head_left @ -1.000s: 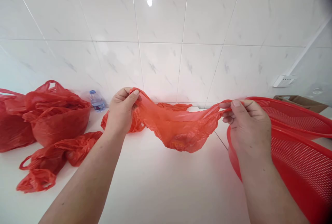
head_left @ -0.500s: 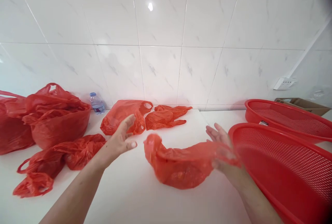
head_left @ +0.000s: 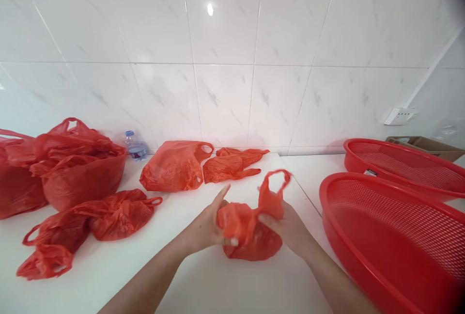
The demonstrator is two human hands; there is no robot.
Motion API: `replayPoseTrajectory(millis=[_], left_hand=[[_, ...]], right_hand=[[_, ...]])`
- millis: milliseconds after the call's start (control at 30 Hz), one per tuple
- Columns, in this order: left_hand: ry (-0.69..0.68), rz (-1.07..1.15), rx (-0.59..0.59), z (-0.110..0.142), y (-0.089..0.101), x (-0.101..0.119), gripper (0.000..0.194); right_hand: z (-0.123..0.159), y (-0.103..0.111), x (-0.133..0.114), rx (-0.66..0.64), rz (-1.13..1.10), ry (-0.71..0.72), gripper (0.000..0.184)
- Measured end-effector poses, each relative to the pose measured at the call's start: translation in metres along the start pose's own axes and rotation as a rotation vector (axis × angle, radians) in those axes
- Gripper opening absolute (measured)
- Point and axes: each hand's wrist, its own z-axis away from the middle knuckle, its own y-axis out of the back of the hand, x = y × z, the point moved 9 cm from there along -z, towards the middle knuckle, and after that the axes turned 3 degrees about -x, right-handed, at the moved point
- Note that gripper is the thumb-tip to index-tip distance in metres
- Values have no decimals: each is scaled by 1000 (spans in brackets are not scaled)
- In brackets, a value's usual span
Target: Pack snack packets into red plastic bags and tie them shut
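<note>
A red plastic bag [head_left: 252, 246] sits on the white table between my two hands, gathered up, its rounded bottom on the tabletop. My left hand [head_left: 208, 224] cups the bag's left end, with the thumb pointing up and the fingers partly behind the plastic. On the other side, my right hand [head_left: 285, 229] grips the bag near one loop handle, which stands up above the fingers. Some of the right fingers are hidden by the plastic. What the bag contains, if anything, cannot be made out.
Crumpled red bags [head_left: 119, 214] lie at left, before a full red bag [head_left: 85, 178]. A plastic bottle [head_left: 136, 147] and more red bags [head_left: 174, 166] stand along the tiled wall. Two red mesh baskets [head_left: 363, 251] fill the right side, with a cardboard box [head_left: 428, 148] behind.
My left hand has moved right onto the bag. My right hand has come inward, and the stretched-out bag is now bunched between both hands with a handle standing up.
</note>
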Motion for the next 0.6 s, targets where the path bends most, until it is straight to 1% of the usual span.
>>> replayPoseTrajectory(millis=[33, 67, 100, 133, 200, 233, 267, 367, 400, 500, 533, 600], left_hand=[[70, 156, -9, -9, -2, -3, 61], [139, 335, 17, -18, -1, -6, 49], [190, 514, 79, -26, 2, -10, 40], [211, 666, 173, -32, 8, -13, 35], [202, 913, 372, -42, 19, -23, 29], [188, 1006, 443, -45, 22, -28, 29], [182, 1080, 486, -49, 22, -35, 28], [207, 1233, 514, -57, 10, -57, 24], [230, 1264, 520, -58, 5, -66, 22], [297, 1318, 518, -55, -8, -87, 12], [303, 1327, 501, -54, -11, -90, 11], [290, 1335, 430, -53, -16, -91, 18]], right_hand=[[-10, 2, -2, 25, -44, -6, 46], [-19, 4, -4, 58, -136, -6, 40], [-28, 7, -5, 91, -265, 0, 37], [-36, 8, -6, 112, -414, 13, 35], [-51, 8, -5, 112, -694, 35, 33], [-58, 7, -3, 97, -793, 36, 31], [-63, 5, 0, 80, -865, 33, 27], [-75, 1, 14, 31, -1024, 26, 9], [-77, -2, 19, 12, -1059, 14, 10], [-79, -16, 33, -84, -1062, -72, 26], [-78, -20, 36, -113, -1028, -96, 29], [-79, -25, 39, -133, -945, -103, 29]])
